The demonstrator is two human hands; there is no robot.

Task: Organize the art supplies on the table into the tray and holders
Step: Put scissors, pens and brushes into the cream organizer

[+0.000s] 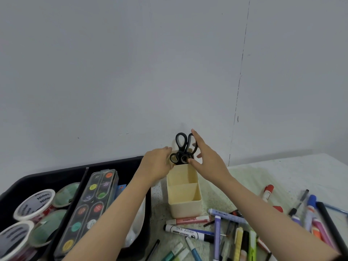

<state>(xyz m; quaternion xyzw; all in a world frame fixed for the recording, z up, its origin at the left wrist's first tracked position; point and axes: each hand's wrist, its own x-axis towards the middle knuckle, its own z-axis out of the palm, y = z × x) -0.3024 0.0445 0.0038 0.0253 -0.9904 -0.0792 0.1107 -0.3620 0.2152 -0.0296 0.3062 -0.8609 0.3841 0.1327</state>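
Head view: scissors [183,151] upright in holder [185,208], handles up.

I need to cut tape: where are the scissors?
Head view, centre: the scissors stand handles-up in the far end of the cream holder, between the left hand and right hand, right of the black tray.

In the lower middle of the frame, a black-and-white marker [186,232] lies on the desk [282,172]. Its white barrel reads "KREATIF MARKER" in black capitals. At centre left, the corner of a blue box [120,190] shows beside the paint case [88,210] and bears the number "12". At lower left, a white tape roll [35,203] carries repeated black lettering that seems to begin "Nin". The rest is unclear. Print on the pink marker [188,220] and lilac pen [226,213] is too small to read.
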